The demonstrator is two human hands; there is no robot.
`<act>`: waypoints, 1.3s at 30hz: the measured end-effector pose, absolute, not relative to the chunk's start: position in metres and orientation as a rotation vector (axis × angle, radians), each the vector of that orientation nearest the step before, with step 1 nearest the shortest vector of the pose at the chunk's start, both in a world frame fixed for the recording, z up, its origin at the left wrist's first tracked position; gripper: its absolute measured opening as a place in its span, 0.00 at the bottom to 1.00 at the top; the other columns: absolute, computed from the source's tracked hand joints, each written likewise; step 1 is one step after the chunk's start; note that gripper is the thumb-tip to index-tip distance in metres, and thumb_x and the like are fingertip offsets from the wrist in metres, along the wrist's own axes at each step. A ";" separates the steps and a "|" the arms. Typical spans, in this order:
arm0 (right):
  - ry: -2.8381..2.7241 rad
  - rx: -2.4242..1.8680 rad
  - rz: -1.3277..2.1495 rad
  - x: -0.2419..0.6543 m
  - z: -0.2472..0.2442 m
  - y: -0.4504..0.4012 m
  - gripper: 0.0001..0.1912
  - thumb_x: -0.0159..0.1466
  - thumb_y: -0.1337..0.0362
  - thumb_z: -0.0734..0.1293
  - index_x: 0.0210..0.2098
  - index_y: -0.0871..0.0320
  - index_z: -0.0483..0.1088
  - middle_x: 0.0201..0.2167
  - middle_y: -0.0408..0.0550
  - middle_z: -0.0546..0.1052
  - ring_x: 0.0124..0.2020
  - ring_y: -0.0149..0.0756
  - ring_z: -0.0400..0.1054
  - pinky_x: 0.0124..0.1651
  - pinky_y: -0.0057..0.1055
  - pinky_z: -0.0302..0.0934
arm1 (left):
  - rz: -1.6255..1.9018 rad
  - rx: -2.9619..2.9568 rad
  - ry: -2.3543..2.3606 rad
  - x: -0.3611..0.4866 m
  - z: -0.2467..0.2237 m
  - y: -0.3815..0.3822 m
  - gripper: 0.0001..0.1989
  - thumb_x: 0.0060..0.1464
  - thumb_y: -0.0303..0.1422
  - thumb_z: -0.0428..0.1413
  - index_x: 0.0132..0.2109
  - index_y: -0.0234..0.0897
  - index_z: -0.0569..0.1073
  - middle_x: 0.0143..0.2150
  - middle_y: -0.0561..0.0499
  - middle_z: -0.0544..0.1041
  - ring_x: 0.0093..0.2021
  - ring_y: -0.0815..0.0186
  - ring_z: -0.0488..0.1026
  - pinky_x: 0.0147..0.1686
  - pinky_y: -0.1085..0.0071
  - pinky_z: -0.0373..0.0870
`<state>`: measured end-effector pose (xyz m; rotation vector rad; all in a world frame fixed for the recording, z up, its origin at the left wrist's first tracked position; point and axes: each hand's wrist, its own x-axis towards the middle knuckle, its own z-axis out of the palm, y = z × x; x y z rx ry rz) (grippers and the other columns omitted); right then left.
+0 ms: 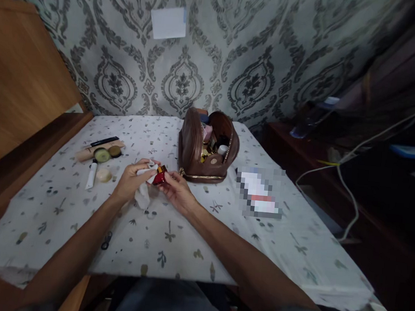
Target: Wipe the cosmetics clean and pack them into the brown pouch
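Note:
Between my two hands is a small red bottle (159,176) with a gold cap, tilted over the table. My right hand (178,189) grips the bottle's body from the right, fingers closed round it. A crumpled white cloth or tissue (143,197) is pinched in my left hand (131,180), close against the bottle's cap and side. Just behind them stands a brown cosmetic bag (206,167), unzipped, with jars, gold-coloured items and a pink item inside.
Left on the patterned tablecloth (166,253) lie a black pen-like stick (104,141), a beige tube (86,153), round green-lidded containers (102,154), a white tube (91,174) and a cream round piece (103,175). A blurred-out flat object (260,192) lies right. A cable (351,216) hangs beyond the table.

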<state>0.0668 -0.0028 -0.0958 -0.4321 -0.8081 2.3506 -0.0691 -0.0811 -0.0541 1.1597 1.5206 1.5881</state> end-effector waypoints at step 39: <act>-1.494 -0.406 1.821 0.068 -0.098 -0.013 0.34 0.48 0.58 0.79 0.52 0.50 0.68 0.52 0.47 0.70 0.49 0.40 0.68 0.55 0.38 0.64 | 1.595 0.967 1.721 -0.058 -0.066 -0.078 0.25 0.55 0.57 0.52 0.36 0.38 0.71 0.32 0.51 0.75 0.36 0.62 0.72 0.38 0.67 0.69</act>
